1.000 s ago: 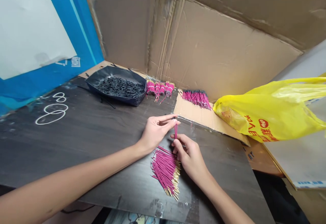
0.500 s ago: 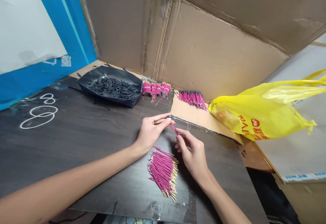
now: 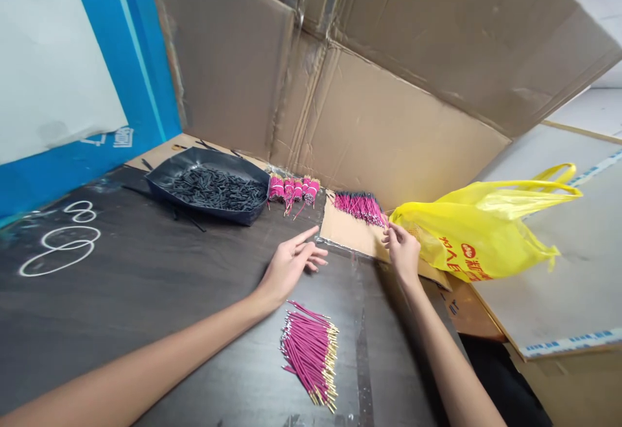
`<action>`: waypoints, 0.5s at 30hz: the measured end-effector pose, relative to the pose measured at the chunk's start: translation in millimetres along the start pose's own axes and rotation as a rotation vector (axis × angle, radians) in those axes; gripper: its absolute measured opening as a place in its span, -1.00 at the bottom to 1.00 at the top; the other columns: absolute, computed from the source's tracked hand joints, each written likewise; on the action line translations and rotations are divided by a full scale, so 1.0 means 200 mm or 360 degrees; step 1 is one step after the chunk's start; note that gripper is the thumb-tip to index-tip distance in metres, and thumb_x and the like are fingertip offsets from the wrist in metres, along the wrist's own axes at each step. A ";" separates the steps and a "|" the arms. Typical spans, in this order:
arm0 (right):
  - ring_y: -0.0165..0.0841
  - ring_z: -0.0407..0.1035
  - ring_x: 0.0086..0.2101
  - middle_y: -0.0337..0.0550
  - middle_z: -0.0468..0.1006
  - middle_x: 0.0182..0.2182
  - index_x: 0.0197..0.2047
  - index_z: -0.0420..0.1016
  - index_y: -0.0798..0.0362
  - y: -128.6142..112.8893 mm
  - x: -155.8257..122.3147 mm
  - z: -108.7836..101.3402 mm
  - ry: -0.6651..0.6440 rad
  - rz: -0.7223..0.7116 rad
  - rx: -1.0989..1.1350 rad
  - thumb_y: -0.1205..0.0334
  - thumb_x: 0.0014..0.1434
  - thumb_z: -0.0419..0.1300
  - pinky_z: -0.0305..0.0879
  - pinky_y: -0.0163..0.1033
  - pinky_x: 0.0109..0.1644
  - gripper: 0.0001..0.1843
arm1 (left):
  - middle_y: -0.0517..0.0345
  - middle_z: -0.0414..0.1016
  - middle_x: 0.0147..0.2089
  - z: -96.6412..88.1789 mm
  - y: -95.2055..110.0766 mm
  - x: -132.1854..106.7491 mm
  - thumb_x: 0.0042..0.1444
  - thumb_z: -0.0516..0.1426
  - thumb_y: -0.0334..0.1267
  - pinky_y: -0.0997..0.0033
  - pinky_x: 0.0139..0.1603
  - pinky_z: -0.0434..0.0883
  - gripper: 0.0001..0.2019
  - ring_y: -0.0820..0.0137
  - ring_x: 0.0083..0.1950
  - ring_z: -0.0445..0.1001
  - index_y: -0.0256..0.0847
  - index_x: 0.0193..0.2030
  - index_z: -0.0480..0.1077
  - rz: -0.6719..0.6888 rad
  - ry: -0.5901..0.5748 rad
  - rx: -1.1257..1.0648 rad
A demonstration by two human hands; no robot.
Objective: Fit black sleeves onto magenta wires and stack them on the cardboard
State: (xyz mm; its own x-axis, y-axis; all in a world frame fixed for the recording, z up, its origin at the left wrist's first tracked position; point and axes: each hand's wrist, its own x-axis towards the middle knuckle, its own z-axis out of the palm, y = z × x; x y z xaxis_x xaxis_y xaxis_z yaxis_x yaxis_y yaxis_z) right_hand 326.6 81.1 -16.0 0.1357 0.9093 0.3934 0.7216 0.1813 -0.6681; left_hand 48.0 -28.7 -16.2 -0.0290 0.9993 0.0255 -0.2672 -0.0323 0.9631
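Note:
My left hand (image 3: 291, 263) hovers over the dark table (image 3: 146, 284) with its fingers spread and nothing in them. My right hand (image 3: 402, 251) has reached onto the cardboard sheet (image 3: 350, 229), its fingers pinched together beside a fanned row of pink wires with black tips (image 3: 360, 205); whatever the fingers hold is too small to make out. A loose pile of pink wires with gold ends (image 3: 310, 353) lies on the table near me, between my forearms.
A black tray (image 3: 165, 184) of short black tubes stands at the back left. Several tied pink wire bundles (image 3: 293, 188) stand beside it. A yellow plastic bag (image 3: 481, 232) lies at the right. Cardboard walls (image 3: 389, 109) close off the back.
My right hand has left the spot over the loose pile and moved right and away, to the fanned wires on the cardboard. My left hand has opened and holds no wire now.

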 end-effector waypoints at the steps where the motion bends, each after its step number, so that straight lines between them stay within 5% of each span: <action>1: -0.23 0.60 -0.28 0.13 0.70 -0.17 0.22 0.56 0.30 0.04 0.06 0.01 0.0018 0.0023 -0.0080 0.13 0.35 0.00 0.47 -0.20 -0.08 -0.43 | -0.19 0.67 -0.12 0.00 0.00 0.00 0.31 0.14 -0.17 0.40 -0.28 0.51 -0.31 0.33 -0.28 0.64 -0.51 0.49 0.16 -0.0009 -0.0013 0.0029; 6: -0.09 0.58 -0.02 0.24 0.67 -0.03 0.16 0.64 0.22 0.12 0.23 0.06 0.0088 0.0108 -0.0512 0.24 0.36 0.01 0.37 -0.14 0.14 -0.51 | -0.07 0.64 -0.24 0.00 -0.01 -0.02 0.29 0.10 -0.14 0.43 -0.44 0.43 -0.40 0.41 -0.47 0.52 -0.49 0.37 0.34 0.0008 -0.0084 0.0232; 15: -0.03 0.60 -0.08 0.30 0.66 -0.17 0.06 0.65 0.15 0.11 0.29 0.13 -0.0087 0.0095 -0.1166 0.24 0.47 -0.03 0.37 0.01 0.10 -0.58 | 0.01 0.58 -0.35 -0.02 -0.02 -0.01 0.27 0.07 -0.07 0.44 -0.53 0.37 -0.49 0.44 -0.56 0.43 -0.46 0.15 0.51 0.0026 -0.0110 0.0431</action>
State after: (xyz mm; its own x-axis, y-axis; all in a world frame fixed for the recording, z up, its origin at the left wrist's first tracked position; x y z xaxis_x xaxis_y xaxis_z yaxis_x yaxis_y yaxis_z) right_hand 332.6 148.0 -25.3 0.1689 0.9307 0.3245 0.9851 -0.1486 -0.0865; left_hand 46.0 -30.6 -20.3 0.0371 0.9980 0.0511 0.0001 -0.0512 0.9987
